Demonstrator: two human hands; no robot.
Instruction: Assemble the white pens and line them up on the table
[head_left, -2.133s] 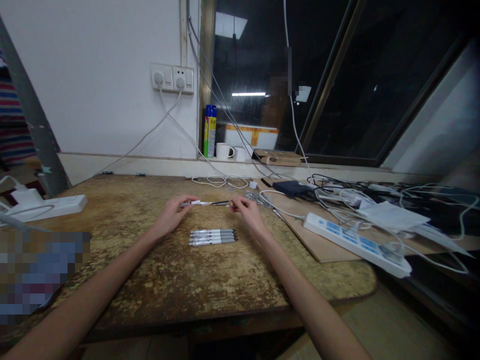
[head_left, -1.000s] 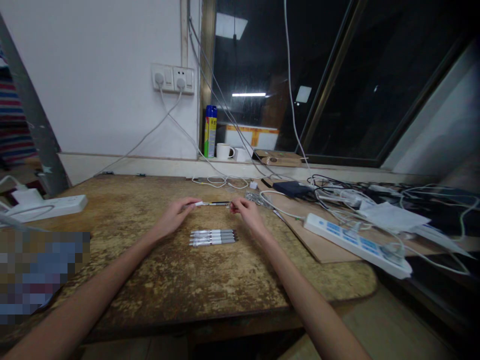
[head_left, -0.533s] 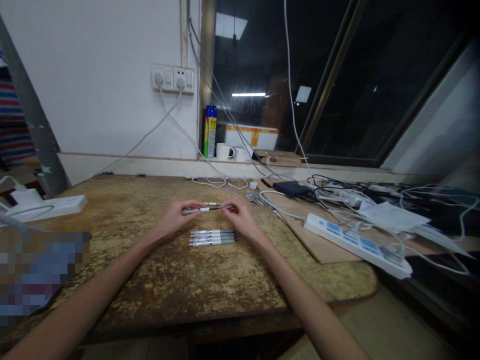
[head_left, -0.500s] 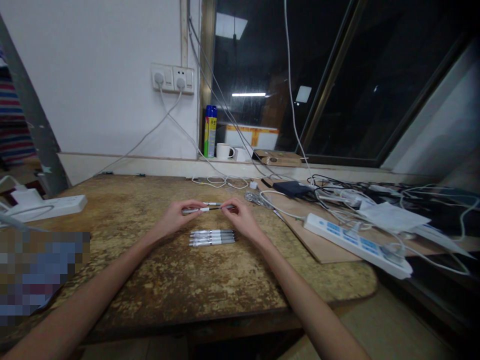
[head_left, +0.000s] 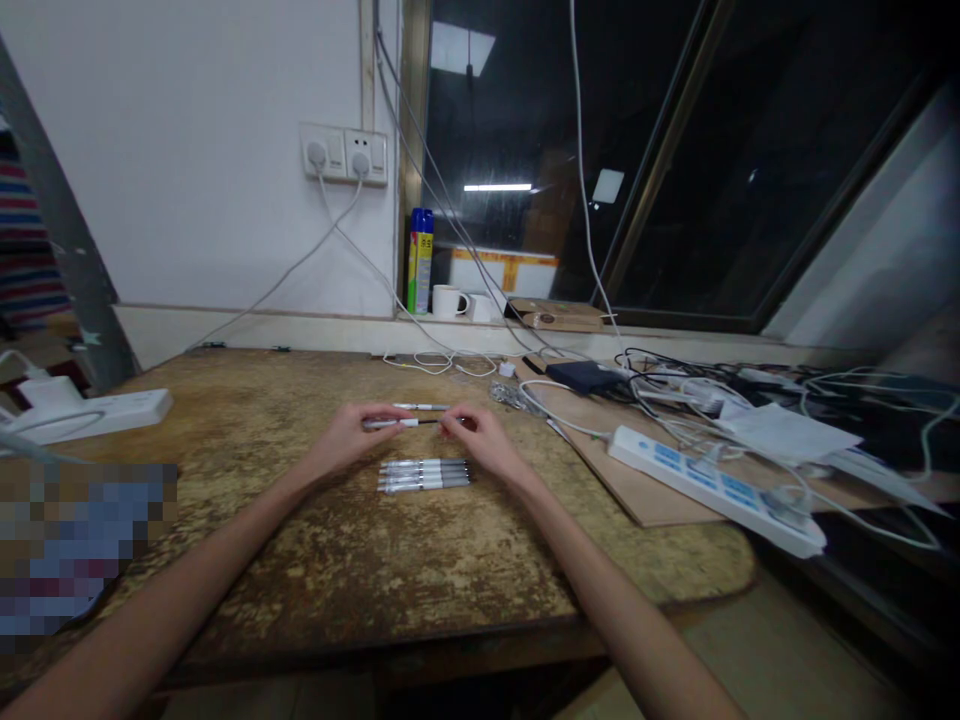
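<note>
My left hand (head_left: 361,432) is closed on the white and grey barrel of a pen (head_left: 401,423) above the worn wooden table (head_left: 360,560). From the barrel's right end a thin dark part runs toward my right hand (head_left: 474,430), whose fingers are pinched around its far end; what exactly they grip is mostly hidden. Just beyond the hands lies another pen (head_left: 421,407). Nearer to me, between my wrists, several white and grey pens (head_left: 424,475) lie side by side in a neat stack of rows.
At the right, a power strip (head_left: 716,490) and tangled cables lie on a brown board (head_left: 600,455). A second power strip (head_left: 112,415) is at the left. A mug (head_left: 448,301) and spray can (head_left: 421,262) stand on the sill; small clear packets (head_left: 514,396) lie beyond my right hand.
My right hand's fingers have shifted slightly at the pen's dark end. More of the pen lying beyond the hands now shows. My left hand has hardly moved.
</note>
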